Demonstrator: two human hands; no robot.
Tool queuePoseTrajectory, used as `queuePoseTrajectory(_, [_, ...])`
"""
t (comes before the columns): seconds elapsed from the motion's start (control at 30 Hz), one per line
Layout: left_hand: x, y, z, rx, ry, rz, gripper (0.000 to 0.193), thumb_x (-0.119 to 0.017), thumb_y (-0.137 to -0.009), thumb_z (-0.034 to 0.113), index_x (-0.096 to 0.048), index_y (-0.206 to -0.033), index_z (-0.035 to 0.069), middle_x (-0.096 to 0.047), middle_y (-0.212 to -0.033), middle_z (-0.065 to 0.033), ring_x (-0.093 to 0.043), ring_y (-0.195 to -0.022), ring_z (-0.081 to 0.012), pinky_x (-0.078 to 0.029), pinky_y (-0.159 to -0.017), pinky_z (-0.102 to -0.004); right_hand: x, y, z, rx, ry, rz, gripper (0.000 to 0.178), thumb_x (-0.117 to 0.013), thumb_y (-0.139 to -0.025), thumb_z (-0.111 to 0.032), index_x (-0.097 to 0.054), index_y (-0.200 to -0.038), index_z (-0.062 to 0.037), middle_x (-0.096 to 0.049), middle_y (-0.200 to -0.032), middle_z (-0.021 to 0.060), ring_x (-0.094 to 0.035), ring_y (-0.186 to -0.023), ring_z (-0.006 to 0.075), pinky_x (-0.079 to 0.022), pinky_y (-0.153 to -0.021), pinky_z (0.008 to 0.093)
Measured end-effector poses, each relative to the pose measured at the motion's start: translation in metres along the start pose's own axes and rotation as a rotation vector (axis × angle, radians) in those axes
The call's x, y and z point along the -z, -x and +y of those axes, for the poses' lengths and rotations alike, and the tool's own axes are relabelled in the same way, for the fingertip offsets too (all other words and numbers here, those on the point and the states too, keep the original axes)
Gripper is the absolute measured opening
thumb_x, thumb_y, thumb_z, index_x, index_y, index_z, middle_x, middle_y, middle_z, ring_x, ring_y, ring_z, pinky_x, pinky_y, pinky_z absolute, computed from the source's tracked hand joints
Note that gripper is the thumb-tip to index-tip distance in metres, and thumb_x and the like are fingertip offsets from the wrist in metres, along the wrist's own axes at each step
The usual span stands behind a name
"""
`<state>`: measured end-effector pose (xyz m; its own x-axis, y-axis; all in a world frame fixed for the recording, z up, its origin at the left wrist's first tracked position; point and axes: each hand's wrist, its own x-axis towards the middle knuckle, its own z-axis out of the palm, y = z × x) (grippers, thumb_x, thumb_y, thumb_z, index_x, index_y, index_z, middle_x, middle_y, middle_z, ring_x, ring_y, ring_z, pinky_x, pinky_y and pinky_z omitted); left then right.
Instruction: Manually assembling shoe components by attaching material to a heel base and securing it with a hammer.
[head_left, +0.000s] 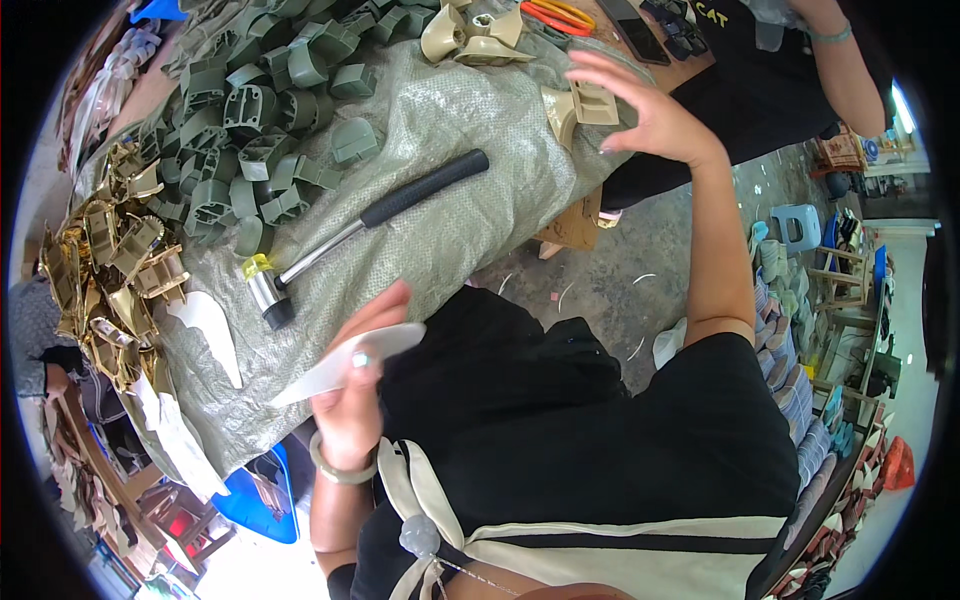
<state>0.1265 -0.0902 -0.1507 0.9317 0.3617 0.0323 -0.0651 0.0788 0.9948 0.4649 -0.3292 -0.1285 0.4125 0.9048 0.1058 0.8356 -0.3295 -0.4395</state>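
My left hand [352, 400] is closed on a thin white sole-shaped piece [375, 348], held tilted above the near edge of the sack-covered table. At the table's right end my right hand [662, 118] is open, thumb and fingers spread around a beige moulded shoe heel [590, 105]. I cannot tell whether the fingertips touch it. A mallet [385, 210] with a black grip and a yellow-and-black head lies across the woven sack [440, 110]. To the left of the mallet head rests another white pointed piece [212, 328].
Dark green heels [270, 110] are heaped at the back left, gold heels [115, 275] along the left edge. More beige heels [480, 35] sit at the back, near orange-handled scissors [560, 15] and a phone [633, 28]. Another person's arm [845, 70] is at the far right.
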Motion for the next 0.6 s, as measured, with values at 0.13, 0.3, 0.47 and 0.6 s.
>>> queuePoseTrajectory(0.13, [-0.053, -0.062, 0.006, -0.557, -0.736, -0.381, 0.024, -0.056, -0.085, 0.017, -0.065, -0.1, 0.001, -0.049, -0.131, -0.02, -0.045, -0.124, -0.0347, -0.035, -0.103, -0.0448, -0.014, 0.006, 0.006, 0.001, -0.053, 0.156, 0.049, -0.07, -0.066, -0.003, -0.058, -0.113, -0.0073, -0.053, -0.127, 0.0044, -0.04, -0.129, 0.0248, -0.032, -0.107, 0.0373])
queuePoseTrajectory(0.3, [-0.112, -0.12, -0.023, -0.846, -1.097, -0.453, 0.016, -0.055, -0.079, 0.014, -0.061, -0.092, 0.006, -0.044, -0.136, -0.013, -0.04, -0.129, -0.0256, -0.026, -0.108, -0.0479, -0.026, 0.009, 0.012, 0.052, 0.003, 0.251, 0.039, -0.069, -0.071, -0.006, -0.062, -0.109, -0.0089, -0.055, -0.125, 0.0019, -0.042, -0.127, 0.0252, -0.035, -0.105, 0.0371])
queuePoseTrajectory(0.47, [-0.119, -0.142, -0.049, -0.793, -1.232, -0.444, 0.013, -0.052, -0.08, 0.016, -0.057, -0.088, 0.007, -0.045, -0.135, -0.0148, -0.04, -0.128, -0.0264, -0.026, -0.107, -0.0481, -0.033, 0.017, 0.034, -0.058, -0.259, 0.399, 0.029, -0.063, -0.079, -0.008, -0.062, -0.108, -0.0071, -0.061, -0.116, 0.0034, -0.053, -0.115, 0.0214, -0.043, -0.097, 0.0345])
queuePoseTrajectory(0.6, [-0.121, -0.138, -0.059, -0.733, -1.223, -0.425, 0.011, -0.053, -0.082, 0.015, -0.058, -0.088, 0.008, -0.044, -0.135, -0.0177, -0.039, -0.128, -0.0284, -0.026, -0.107, -0.0478, -0.029, 0.023, 0.065, -0.256, -1.071, 0.891, 0.035, -0.043, -0.096, -0.02, -0.047, -0.118, 0.0068, -0.061, -0.109, 0.0192, -0.061, -0.103, 0.03, -0.052, -0.087, 0.0364])
